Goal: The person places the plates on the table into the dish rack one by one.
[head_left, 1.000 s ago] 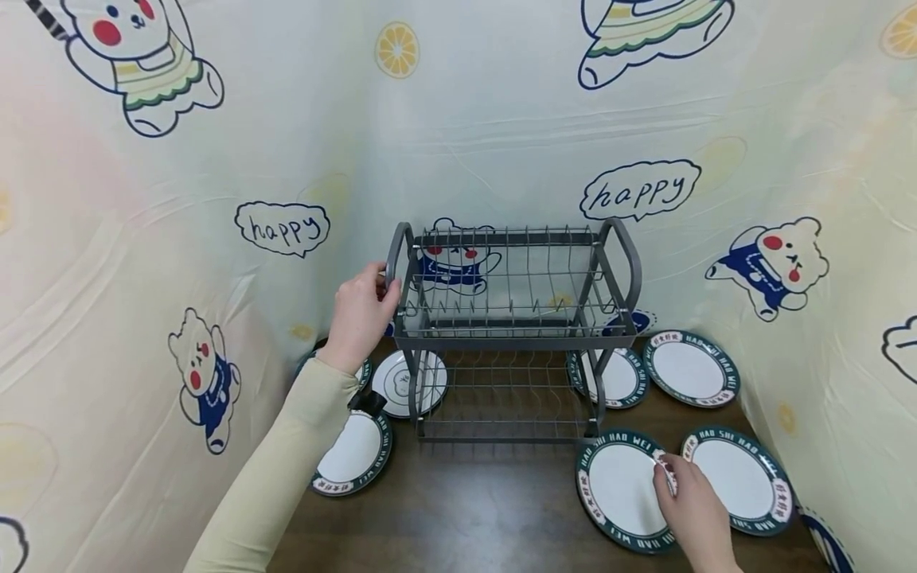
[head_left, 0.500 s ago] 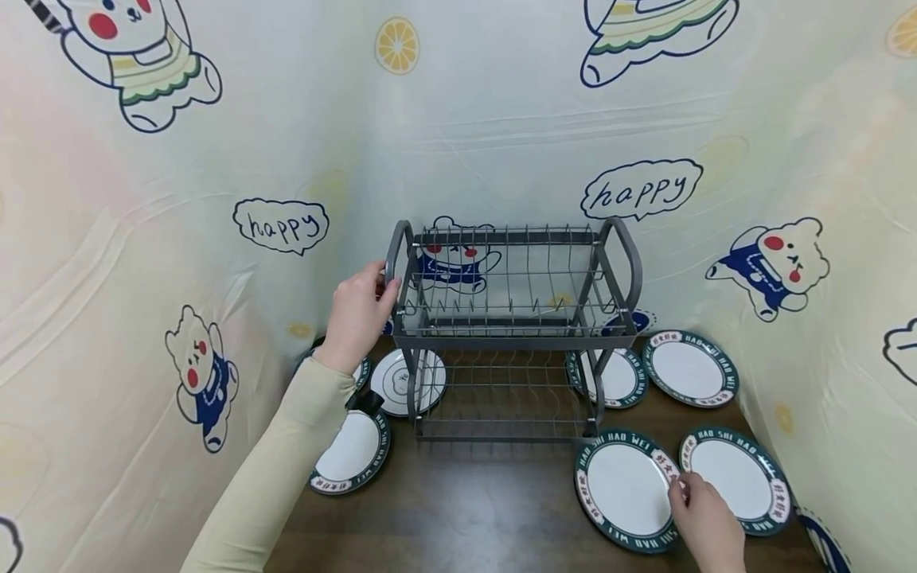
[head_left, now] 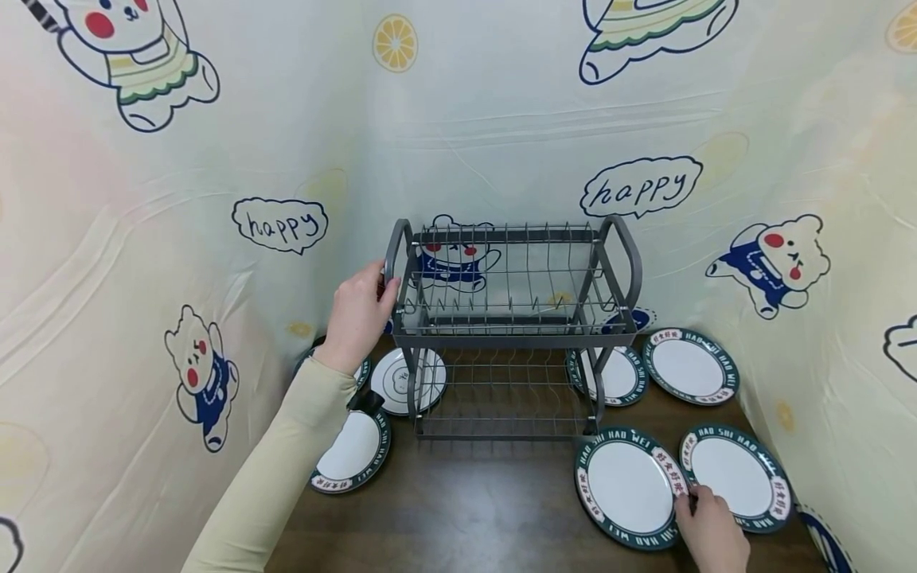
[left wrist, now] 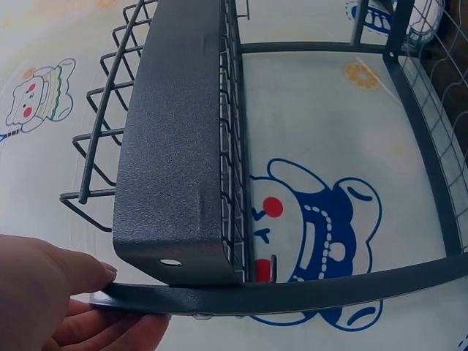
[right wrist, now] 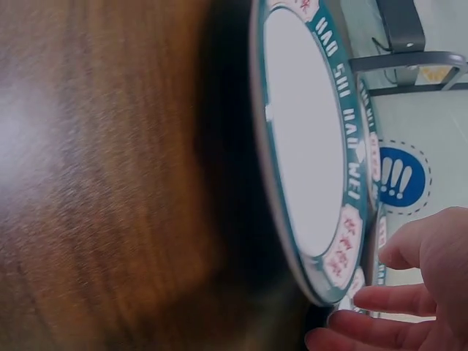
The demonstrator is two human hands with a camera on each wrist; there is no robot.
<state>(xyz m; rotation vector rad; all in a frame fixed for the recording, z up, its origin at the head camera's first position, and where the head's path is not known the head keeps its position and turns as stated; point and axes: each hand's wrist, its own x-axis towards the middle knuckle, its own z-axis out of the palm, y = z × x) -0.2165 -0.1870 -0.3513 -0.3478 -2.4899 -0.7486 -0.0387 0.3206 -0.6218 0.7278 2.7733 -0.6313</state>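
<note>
A dark grey two-tier dish rack [head_left: 516, 342] stands upright in the middle of the head view. At its left side my left hand [head_left: 358, 318] holds the upper frame, thumb on one side and fingers on the other in the left wrist view. A white plate with a green lettered rim [head_left: 630, 487] lies at front right. My right hand [head_left: 712, 529] is at this plate's right rim. In the right wrist view its fingers are extended by the rim, and the thumb stands apart from them. A similar plate [head_left: 734, 477] lies just right of that hand.
More green-rimmed plates lie around the rack: one at back right [head_left: 691, 366], one partly behind the rack's right leg [head_left: 623, 378], one at left [head_left: 351, 450]. A white plate [head_left: 397, 382] lies behind the left leg. Printed cloth encloses the brown table [head_left: 466, 501].
My right hand has slid a little right and down along the plate's rim, away from the plate's middle. My left hand and the rack stay where they were.
</note>
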